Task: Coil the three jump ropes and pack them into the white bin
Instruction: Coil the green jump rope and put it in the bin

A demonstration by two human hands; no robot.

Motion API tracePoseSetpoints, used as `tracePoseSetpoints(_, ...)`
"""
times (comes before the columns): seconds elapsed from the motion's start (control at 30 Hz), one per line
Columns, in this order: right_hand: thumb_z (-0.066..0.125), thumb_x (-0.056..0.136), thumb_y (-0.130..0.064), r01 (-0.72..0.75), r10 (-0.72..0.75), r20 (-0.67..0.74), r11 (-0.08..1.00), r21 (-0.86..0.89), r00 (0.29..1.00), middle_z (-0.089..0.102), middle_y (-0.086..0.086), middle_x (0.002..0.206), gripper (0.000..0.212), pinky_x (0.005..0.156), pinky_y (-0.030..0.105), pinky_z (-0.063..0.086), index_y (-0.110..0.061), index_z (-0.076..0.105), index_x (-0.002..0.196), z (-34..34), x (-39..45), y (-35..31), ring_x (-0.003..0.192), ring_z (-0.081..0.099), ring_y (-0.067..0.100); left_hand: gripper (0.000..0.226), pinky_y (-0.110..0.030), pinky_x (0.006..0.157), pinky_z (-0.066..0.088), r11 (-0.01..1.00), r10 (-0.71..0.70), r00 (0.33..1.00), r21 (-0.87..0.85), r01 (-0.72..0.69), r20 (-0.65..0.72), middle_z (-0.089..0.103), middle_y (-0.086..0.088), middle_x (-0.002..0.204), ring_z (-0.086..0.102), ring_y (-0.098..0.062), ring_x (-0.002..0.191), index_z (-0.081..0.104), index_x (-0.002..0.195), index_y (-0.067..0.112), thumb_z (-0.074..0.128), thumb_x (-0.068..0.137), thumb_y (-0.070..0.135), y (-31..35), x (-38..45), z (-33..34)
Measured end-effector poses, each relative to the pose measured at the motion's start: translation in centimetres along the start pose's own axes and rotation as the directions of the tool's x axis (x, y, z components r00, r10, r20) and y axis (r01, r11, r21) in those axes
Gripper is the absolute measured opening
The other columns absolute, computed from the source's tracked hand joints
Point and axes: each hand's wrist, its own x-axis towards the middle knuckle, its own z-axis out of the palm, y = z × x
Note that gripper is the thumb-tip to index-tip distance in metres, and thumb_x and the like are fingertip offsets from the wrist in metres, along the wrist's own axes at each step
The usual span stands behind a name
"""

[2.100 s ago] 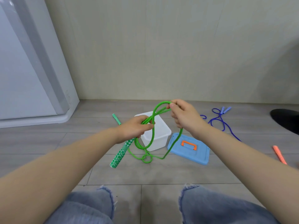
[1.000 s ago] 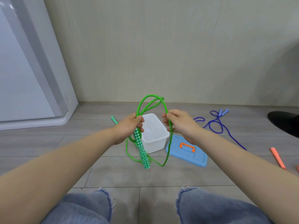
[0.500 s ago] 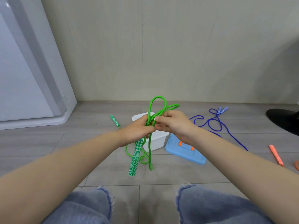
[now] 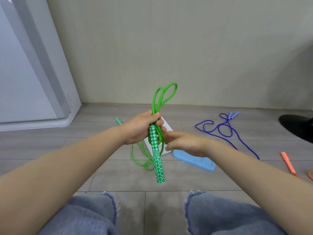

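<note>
Since half a second ago your right hand (image 4: 184,144) has let go of the loops and dropped lower, and the patterned handle (image 4: 156,155) now hangs straight down from your left hand (image 4: 141,128). That left hand grips the top of the handle together with the gathered strands of the green rope (image 4: 160,99), fingers curled round the bundle; two loops stand up above the fist. Your right hand is loosely spread, its fingers just beside the strands below the fist; the blur hides whether they touch.

A long tail of the green rope still lies on the floor (image 4: 50,145), running off to its second handle (image 4: 118,120) near the wall. To coil well, keep the fist tight so the loops cannot slip, draw up the slack with your right hand in even lengths, and lay each new loop beside the last.

The white bin (image 4: 166,128) sits right behind your hands, mostly hidden, with the blue lid (image 4: 194,161) lying just to its right. The blue rope (image 4: 225,131) lies further right near the wall, well apart, and an orange handle (image 4: 288,164) lies at the far right edge. You have open floor in front of your knees (image 4: 220,214) to swing the tail. Lift it rather than dragging it, so it does not snag on the bin's edge.
</note>
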Motion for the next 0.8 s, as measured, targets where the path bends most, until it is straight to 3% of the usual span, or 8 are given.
tracePoseSetpoints(0.1, 0.061, 0.074, -0.016, -0.007, 0.001, 0.065, 0.996, 0.094, 0.998, 0.07, -0.01, 0.107, 0.03, 0.109, 0.036, 0.036, -0.013, 0.06, 0.104, 0.2, -0.1, -0.5, 0.111, 0.059, 0.006, 0.019, -0.039, 0.088, 0.048, 0.992, 0.014, 1.0, -0.124, -0.011, 0.024, 0.042, 0.003, 0.066, 0.052, -0.017, 0.062, 0.044, 0.089, 0.014, 0.034, 0.104, 0.02, 0.6, 0.1, 0.0)
tracePoseSetpoints(0.23, 0.058, 0.087, -0.009, -0.032, 0.034, 0.061, 0.999, -0.029, 0.998, 0.067, 0.004, 0.093, 0.006, 0.104, 0.03, 0.046, -0.011, 0.06, 0.092, -0.8, -0.6, 0.0, 0.096, 0.062, 0.012, 0.02, -0.033, 0.073, 0.049, 0.988, 0.009, 0.997, -0.15, -0.02, -0.08, 0.038, 0.005, 0.061, 0.039, -0.013, 0.051, 0.044, 0.086, 0.016, 0.035, 0.103, 0.019, 0.5, 0.3, -1.0)
tracePoseSetpoints(0.3, 0.057, 0.088, -0.011, -0.092, 0.096, 0.017, 0.983, -0.158, 0.995, 0.066, 0.0, 0.087, 0.005, 0.09, 0.021, 0.051, -0.012, 0.062, 0.091, -1.6, -0.9, 1.0, 0.092, 0.061, 0.013, 0.022, -0.031, 0.068, 0.048, 0.993, 0.003, 0.987, -0.114, -0.021, -0.16, 0.037, 0.005, 0.059, 0.037, -0.012, 0.049, 0.042, 0.082, 0.017, 0.036, 0.103, 0.018, 0.1, 0.3, -2.4)
tracePoseSetpoints(0.4, 0.061, 0.083, -0.027, -0.217, 0.201, -0.082, 0.898, -0.382, 0.976, 0.066, -0.004, 0.077, 0.01, 0.076, 0.03, 0.05, -0.019, 0.065, 0.08, -3.5, -1.5, 2.6, 0.077, 0.055, 0.01, 0.026, -0.028, 0.059, 0.05, 0.998, 0.026, 0.945, -0.041, -0.042, -0.326, 0.037, 0.005, 0.057, 0.036, -0.01, 0.045, 0.039, 0.077, 0.017, 0.035, 0.103, 0.015, -0.1, 0.3, -5.4)
tracePoseSetpoints(0.53, 0.058, 0.081, -0.036, -0.341, 0.258, -0.228, 0.788, -0.513, 0.939, 0.069, 0.004, 0.077, 0.021, 0.075, 0.035, 0.049, -0.019, 0.068, 0.075, -5.6, -2.4, 4.7, 0.073, 0.056, 0.016, 0.031, -0.028, 0.054, 0.046, 0.996, 0.085, 0.803, 0.035, -0.08, -0.59, 0.028, 0.001, 0.062, 0.033, -0.006, 0.037, 0.034, 0.073, 0.02, 0.032, 0.102, 0.01, 0.2, -0.4, -9.7)
tracePoseSetpoints(0.67, 0.056, 0.089, -0.035, -0.219, 0.074, -0.361, 0.9, -0.378, 0.93, 0.056, 0.002, 0.073, 0.024, 0.067, 0.037, 0.056, -0.022, 0.068, 0.074, -5.6, -2.4, 4.3, 0.059, 0.057, 0.013, 0.029, -0.031, 0.058, 0.042, 0.997, 0.056, 0.807, 0.073, -0.015, -0.588, 0.029, 0.001, 0.063, 0.033, -0.008, 0.037, 0.034, 0.074, 0.021, 0.033, 0.101, 0.012, -0.1, -0.9, -10.3)
tracePoseSetpoints(0.73, 0.054, 0.095, -0.03, -0.116, -0.065, -0.428, 0.916, -0.383, 0.902, 0.046, -0.002, 0.066, 0.025, 0.054, 0.018, 0.047, -0.021, 0.069, 0.077, -4.7, -1.8, 2.5, 0.054, 0.05, 0.007, 0.024, -0.031, 0.058, 0.043, 0.995, 0.043, 0.839, 0.098, 0.012, -0.542, 0.033, 0.001, 0.063, 0.033, -0.01, 0.043, 0.038, 0.077, 0.02, 0.037, 0.1, 0.013, -0.1, -0.7, -9.3)
tracePoseSetpoints(0.8, 0.051, 0.095, -0.031, -0.039, -0.181, -0.443, 0.896, -0.442, 0.878, 0.047, -0.004, 0.065, 0.025, 0.056, 0.021, 0.038, -0.024, 0.071, 0.082, -3.7, -1.0, 0.8, 0.058, 0.045, 0.007, 0.016, -0.031, 0.059, 0.044, 0.991, 0.017, 0.874, 0.125, 0.051, -0.486, 0.036, 0.002, 0.063, 0.033, -0.013, 0.048, 0.042, 0.083, 0.018, 0.04, 0.099, 0.016, -0.2, -0.4, -8.1)
